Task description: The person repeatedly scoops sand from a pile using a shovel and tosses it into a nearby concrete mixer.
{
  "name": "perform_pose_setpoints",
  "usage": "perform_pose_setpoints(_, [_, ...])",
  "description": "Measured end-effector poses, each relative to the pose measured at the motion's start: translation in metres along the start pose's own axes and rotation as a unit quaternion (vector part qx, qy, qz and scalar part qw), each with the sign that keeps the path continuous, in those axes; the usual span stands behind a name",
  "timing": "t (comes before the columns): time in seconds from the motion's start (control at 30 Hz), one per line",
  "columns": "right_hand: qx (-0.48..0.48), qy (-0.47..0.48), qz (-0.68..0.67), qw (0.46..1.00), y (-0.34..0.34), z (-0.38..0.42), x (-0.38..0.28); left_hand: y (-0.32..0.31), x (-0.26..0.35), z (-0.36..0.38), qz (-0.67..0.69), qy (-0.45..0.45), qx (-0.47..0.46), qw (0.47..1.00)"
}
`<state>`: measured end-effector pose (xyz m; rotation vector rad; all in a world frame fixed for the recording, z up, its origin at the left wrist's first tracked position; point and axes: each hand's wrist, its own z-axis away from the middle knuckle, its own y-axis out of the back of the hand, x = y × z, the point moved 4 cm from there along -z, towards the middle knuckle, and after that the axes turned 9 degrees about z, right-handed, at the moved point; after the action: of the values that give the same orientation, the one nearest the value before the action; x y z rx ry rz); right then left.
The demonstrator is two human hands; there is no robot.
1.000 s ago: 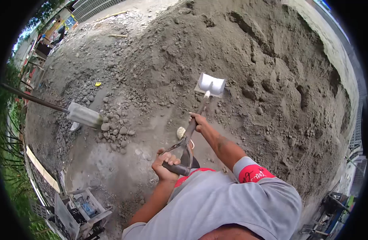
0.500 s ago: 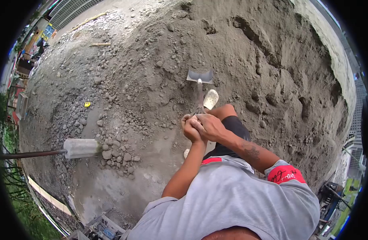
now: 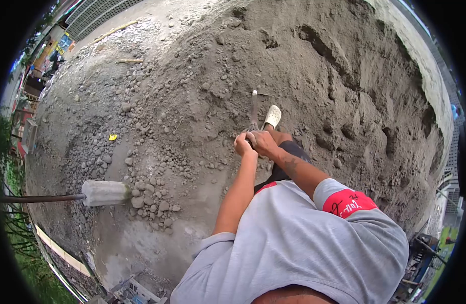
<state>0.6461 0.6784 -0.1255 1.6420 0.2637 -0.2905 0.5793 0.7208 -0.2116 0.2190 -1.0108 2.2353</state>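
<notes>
Both of my hands are closed round the handle of a shovel (image 3: 254,109), low in front of my body. My left hand (image 3: 243,144) wraps the near end of the handle, and my right hand (image 3: 265,142) lies close against it on the right. From my hands the shaft runs forward to a pale tip at the soil. Only a thin edge of the blade shows there; the rest is hidden, apparently in the soil mound (image 3: 293,71). A foot in a white clog (image 3: 273,116) stands just right of the shaft.
Loose stones (image 3: 154,200) are heaped left of me, next to a concrete block (image 3: 105,193) with a metal rod running from it. A small yellow object (image 3: 113,137) lies on the gravel. Short wooden pieces (image 3: 129,61) lie farther off. Holes and grooves mark the soil at right.
The shovel blade, broad and visible before, now shows only as a thin edge at the soil. My hands and the shaft have moved slightly away from my body, and both arms have straightened.
</notes>
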Motion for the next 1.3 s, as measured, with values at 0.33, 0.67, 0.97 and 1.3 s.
perform_pose_setpoints(0.33, [0.062,-0.204,-0.065,0.975,0.005,0.117,0.081,0.017,-0.007,0.013,-0.183,-0.113,0.292,0.932])
perform_pose_setpoints(0.67, [-0.084,-0.363,-0.125,0.919,-0.003,0.174,0.192,0.11,0.043,-0.002,-0.165,-0.061,0.365,0.914])
perform_pose_setpoints(0.97, [-0.162,-0.416,-0.204,0.871,-0.062,0.005,0.232,0.205,0.176,-0.135,-0.276,-0.001,0.343,0.898])
perform_pose_setpoints(1.3, [-0.014,-0.64,-0.588,0.495,-0.322,-0.181,0.233,0.151,0.16,-0.063,-0.293,-0.147,0.357,0.875])
